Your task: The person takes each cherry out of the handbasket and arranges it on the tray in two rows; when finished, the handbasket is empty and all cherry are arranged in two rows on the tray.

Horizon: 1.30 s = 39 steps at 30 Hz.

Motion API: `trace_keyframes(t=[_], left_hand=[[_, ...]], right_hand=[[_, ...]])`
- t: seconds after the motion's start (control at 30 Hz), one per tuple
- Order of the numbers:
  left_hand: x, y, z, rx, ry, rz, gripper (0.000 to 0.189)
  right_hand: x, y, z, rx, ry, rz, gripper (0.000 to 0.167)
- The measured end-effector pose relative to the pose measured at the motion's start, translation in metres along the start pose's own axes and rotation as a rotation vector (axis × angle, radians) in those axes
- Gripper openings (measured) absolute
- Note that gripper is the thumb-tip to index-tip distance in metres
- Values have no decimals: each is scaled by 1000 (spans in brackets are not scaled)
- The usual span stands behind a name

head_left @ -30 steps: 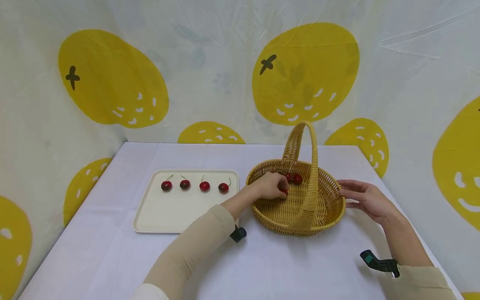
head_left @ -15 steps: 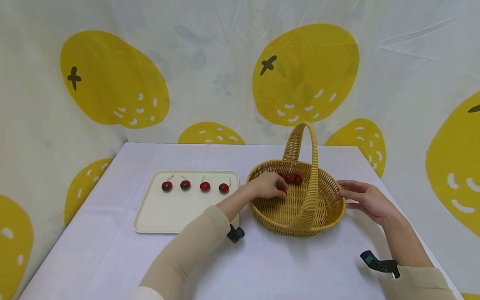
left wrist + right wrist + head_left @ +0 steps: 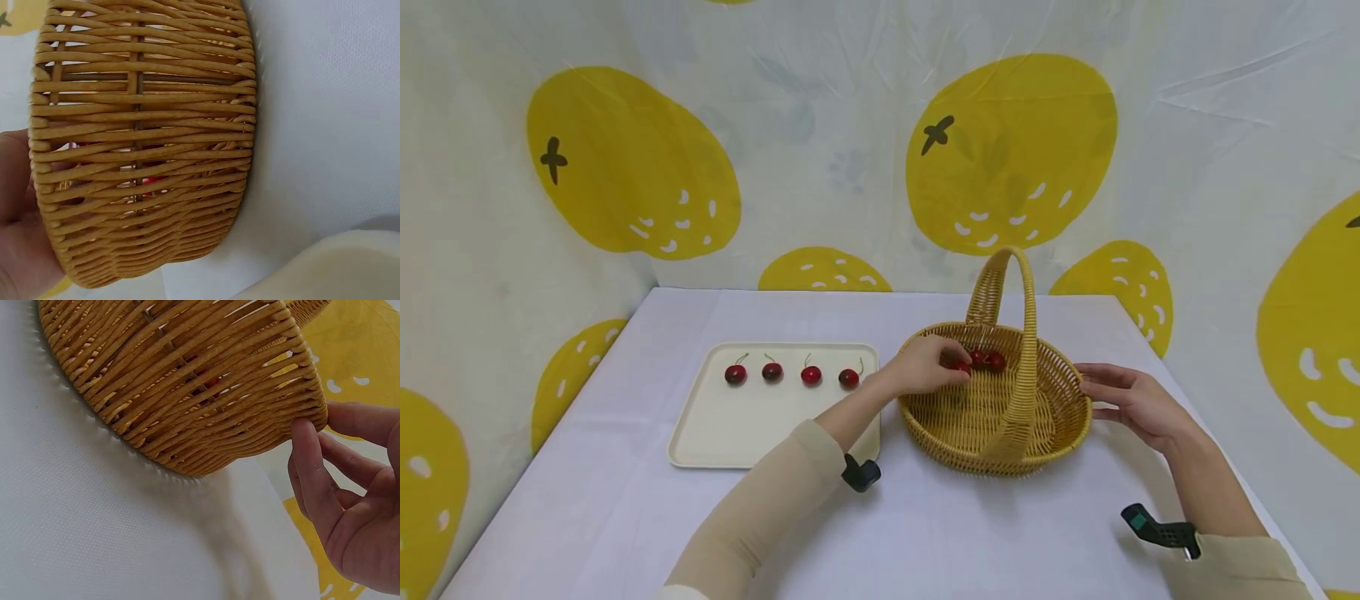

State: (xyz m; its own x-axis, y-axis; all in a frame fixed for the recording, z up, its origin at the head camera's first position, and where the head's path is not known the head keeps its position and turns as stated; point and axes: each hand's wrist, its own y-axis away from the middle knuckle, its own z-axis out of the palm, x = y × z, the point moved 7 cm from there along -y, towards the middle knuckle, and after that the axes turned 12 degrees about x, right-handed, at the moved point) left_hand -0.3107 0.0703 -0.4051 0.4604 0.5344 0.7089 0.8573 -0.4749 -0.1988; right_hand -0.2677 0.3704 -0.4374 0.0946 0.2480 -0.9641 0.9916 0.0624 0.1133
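Inside the yellow-brown wicker basket (image 3: 966, 460), my left hand (image 3: 921, 367) pinches a red cherry (image 3: 962, 367) between thumb and fingers, by the basket's left wall. Two more cherries (image 3: 996, 362) lie close to its fingertips. In the left wrist view the woven wall hides most of the fingers, and red shows through the gaps. My right hand (image 3: 1138, 404) rests its fairly straight fingers against the outside of the basket's right rim. The right wrist view shows these fingers (image 3: 307, 447) touching the rim.
A cream tray (image 3: 730, 433) sits left of the basket, with several stemmed cherries (image 3: 811, 376) in a row along its far side. The basket's tall handle (image 3: 1028, 333) arches over its middle. A white cloth (image 3: 955, 542) covers the table, and a fruit-print curtain hangs behind.
My left hand has shifted a little left and toward the far side within the basket, with the cherry between its fingers. The right hand has stayed at the rim.
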Motion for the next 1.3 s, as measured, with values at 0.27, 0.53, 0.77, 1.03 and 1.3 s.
trace_keyframes(t=[0.27,0.53,0.77,1.03,1.3], left_hand=[[-8,8,-14,74,155,-30,29],[-14,14,-28,147,214,-31,25],[-17,22,-40,187,254,-91,28],[-22,32,-50,213,335,-108,31],[-28,43,-59,231,415,-131,29]], right_hand=[[2,-1,-1,-2,-7,3,44],[1,-1,0,1,-8,-6,41],[-1,0,1,8,-10,-2,41],[0,2,2,14,-3,11,46],[0,1,1,19,4,16,49]])
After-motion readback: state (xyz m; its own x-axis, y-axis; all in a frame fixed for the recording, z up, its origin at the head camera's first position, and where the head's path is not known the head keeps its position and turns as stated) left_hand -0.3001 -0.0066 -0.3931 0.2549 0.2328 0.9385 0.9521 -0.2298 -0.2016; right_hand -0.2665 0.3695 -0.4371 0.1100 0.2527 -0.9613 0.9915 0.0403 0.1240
